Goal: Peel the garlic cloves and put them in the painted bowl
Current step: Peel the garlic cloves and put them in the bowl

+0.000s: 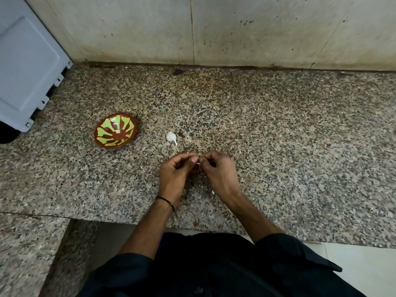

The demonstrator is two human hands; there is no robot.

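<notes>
A painted bowl [116,131], brown with yellow-green petals, sits on the speckled granite counter [278,129] to the left; one small pale piece lies at its centre. A white garlic clove [171,137] with its skin on lies on the counter just beyond my hands. My left hand [177,173] and my right hand [216,170] meet fingertip to fingertip over the counter, both pinching a small garlic clove [199,163] that is mostly hidden between the fingers. A thin dark band circles my left wrist.
A pale blue-grey appliance [27,65] stands at the back left corner. A stained tiled wall [214,28] runs along the back of the counter. A small white scrap of skin [213,192] lies beside my right wrist. The counter edge is near my body.
</notes>
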